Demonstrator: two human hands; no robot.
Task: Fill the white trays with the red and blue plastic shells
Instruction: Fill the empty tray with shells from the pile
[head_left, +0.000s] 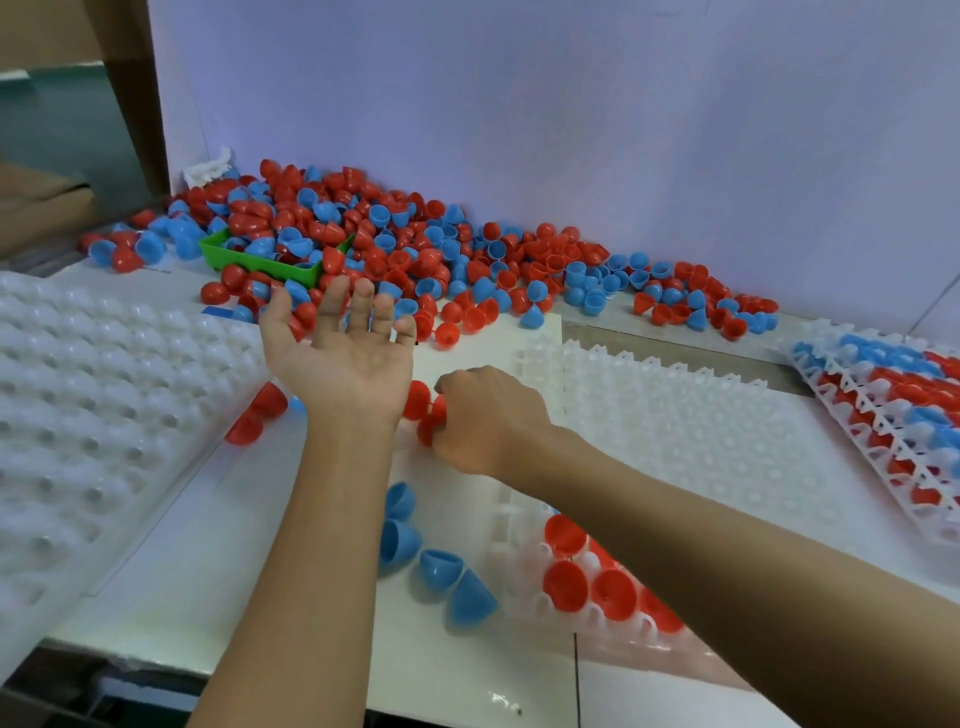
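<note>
A single head-worn wide-angle view looks forward and down from close above the white surface (208, 545), both forearms entering from the bottom of the frame, a pale wall (571, 104) filling the upper part.

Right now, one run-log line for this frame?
step: filling trays | left hand: open, palm up, empty | right hand: gripping red shells | near tray: few red shells seated | shell pile: behind

No readable txt, labels, brands or nos. anywhere (shells, trays, green bin and wall all look plain, no markings).
</note>
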